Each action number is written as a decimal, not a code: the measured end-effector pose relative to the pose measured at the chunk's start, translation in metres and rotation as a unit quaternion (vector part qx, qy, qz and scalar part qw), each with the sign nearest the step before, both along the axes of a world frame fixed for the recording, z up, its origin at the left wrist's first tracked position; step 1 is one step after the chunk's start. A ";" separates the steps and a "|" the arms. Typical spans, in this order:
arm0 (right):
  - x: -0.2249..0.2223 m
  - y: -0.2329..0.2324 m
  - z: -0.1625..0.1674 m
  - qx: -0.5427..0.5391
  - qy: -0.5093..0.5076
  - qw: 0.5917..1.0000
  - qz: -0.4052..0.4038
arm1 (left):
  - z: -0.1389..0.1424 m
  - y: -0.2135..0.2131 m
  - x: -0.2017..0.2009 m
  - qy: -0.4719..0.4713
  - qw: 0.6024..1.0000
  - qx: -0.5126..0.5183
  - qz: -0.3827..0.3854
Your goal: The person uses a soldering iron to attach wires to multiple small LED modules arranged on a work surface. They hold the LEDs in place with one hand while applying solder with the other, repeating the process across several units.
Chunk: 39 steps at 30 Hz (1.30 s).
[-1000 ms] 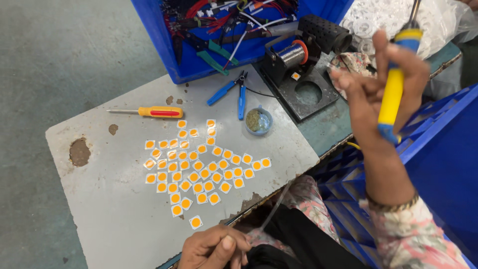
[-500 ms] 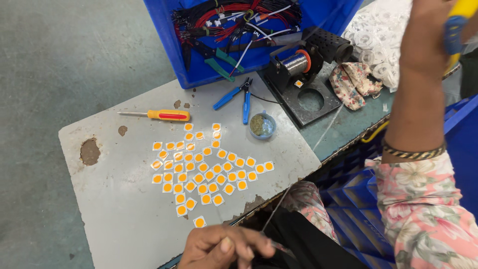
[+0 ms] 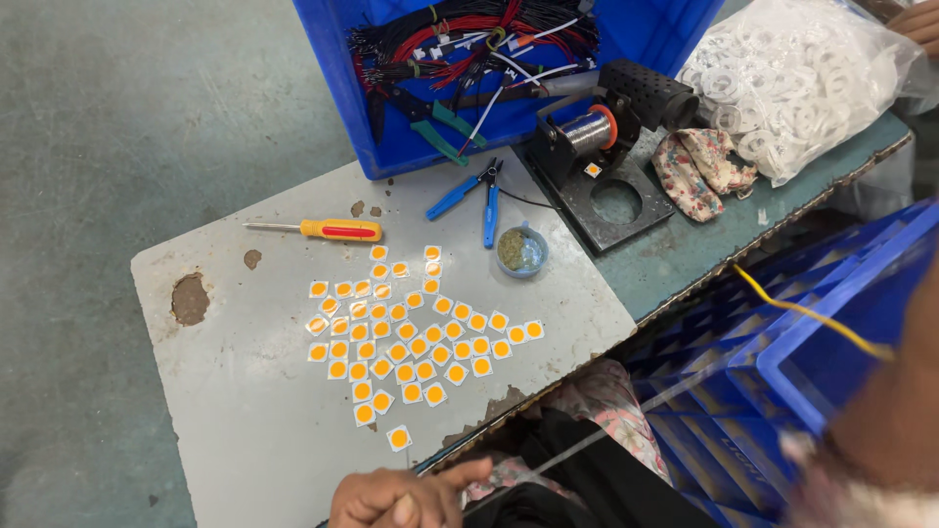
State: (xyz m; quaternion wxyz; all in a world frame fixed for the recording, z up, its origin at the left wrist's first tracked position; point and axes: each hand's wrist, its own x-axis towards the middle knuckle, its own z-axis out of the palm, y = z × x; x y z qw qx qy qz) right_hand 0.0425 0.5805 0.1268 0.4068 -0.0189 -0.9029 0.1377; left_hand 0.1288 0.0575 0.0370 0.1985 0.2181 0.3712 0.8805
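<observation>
My left hand [image 3: 399, 500] sits at the bottom edge, fingers pinched on a thin grey wire [image 3: 587, 442] that runs up to the right. Only my blurred right forearm [image 3: 880, 430] shows at the right edge; the hand itself is out of frame. A yellow cable [image 3: 812, 315] trails across the blue crate toward that arm. Several small white square chips with orange centres [image 3: 411, 337] lie spread on the grey board [image 3: 245, 430], just above my left hand.
A yellow-handled screwdriver [image 3: 328, 230], blue pliers [image 3: 474, 196] and a small round tin [image 3: 521, 251] lie beyond the chips. Behind stand a black stand with a wire spool [image 3: 597, 147], a blue bin of wires [image 3: 489, 68], a floral cloth [image 3: 699, 161], a bag of white rings [image 3: 802, 83] and blue crates [image 3: 782, 391].
My right hand, which held a yellow and blue tool, has risen and swung out of frame, leaving only the forearm. My left hand has stayed low on the wire.
</observation>
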 end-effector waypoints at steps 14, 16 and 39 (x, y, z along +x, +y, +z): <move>0.165 -0.057 -0.060 -0.110 -0.090 0.990 0.006 | -0.053 -0.017 0.007 0.057 0.926 -0.372 0.041; 0.139 -0.089 -0.055 -0.095 -0.064 0.991 0.075 | -0.053 -0.022 0.016 0.031 0.906 -0.418 0.059; 0.023 -0.297 -0.061 -0.179 -0.236 0.656 0.695 | -0.084 -0.022 0.040 -0.071 0.860 -0.396 0.314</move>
